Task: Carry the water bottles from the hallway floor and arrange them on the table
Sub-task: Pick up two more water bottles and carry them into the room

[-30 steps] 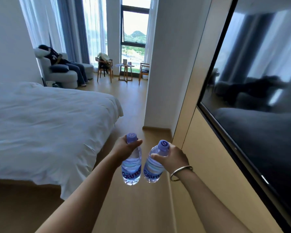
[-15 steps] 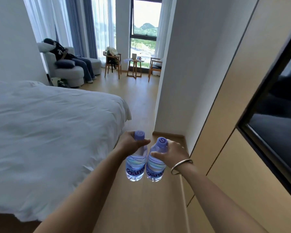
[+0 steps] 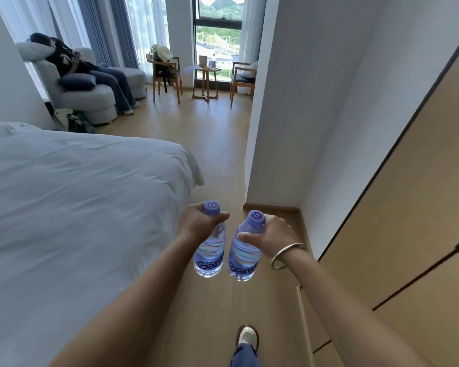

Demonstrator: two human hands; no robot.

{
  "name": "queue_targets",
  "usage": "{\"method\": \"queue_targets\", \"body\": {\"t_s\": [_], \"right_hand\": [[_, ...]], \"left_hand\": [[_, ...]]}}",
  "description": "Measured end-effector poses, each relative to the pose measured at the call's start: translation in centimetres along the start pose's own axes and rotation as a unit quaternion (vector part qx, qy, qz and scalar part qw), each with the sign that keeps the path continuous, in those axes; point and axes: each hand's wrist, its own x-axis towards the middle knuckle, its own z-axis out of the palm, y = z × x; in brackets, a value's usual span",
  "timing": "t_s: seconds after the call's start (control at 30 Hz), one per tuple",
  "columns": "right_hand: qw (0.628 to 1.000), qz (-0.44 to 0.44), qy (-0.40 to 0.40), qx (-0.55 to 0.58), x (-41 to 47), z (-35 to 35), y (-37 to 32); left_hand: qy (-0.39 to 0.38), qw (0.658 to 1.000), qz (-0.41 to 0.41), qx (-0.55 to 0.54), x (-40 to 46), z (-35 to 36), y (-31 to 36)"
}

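Observation:
I hold two clear water bottles with purple caps and blue labels out in front of me, above the wooden floor. My left hand point(image 3: 199, 221) grips the neck of the left bottle point(image 3: 210, 254). My right hand point(image 3: 272, 234), with a silver bangle on the wrist, grips the neck of the right bottle point(image 3: 243, 256). Both bottles hang upright, close side by side with a narrow gap between them. Far ahead by the window stands a small round wooden table point(image 3: 205, 83) with a few small items on top.
A white bed point(image 3: 72, 207) fills the left side. A white wall corner point(image 3: 257, 128) and tan wood panels point(image 3: 398, 247) line the right. Two wooden chairs point(image 3: 167, 75) flank the table. A person sits on a grey sofa point(image 3: 90, 96). My foot point(image 3: 247, 337) is on the floor strip.
I have walked forward along the bed; the dark screen on the right has slid out of view and the window area is closer. Both hands still grip the bottles.

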Motion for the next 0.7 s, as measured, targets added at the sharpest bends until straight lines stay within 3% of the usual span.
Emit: {"method": "queue_targets", "body": {"t_s": [0.47, 0.7], "right_hand": [[0.997, -0.067, 0.016, -0.030, 33.3, -6.1, 1.9], [0.998, -0.064, -0.004, -0.006, 45.8, -6.4, 2.5]], "left_hand": [[0.082, 0.996, 0.018, -0.013, 30.9, 7.2, 5.6], [0.077, 0.997, -0.002, -0.005, 43.2, 8.9, 4.9]]}}
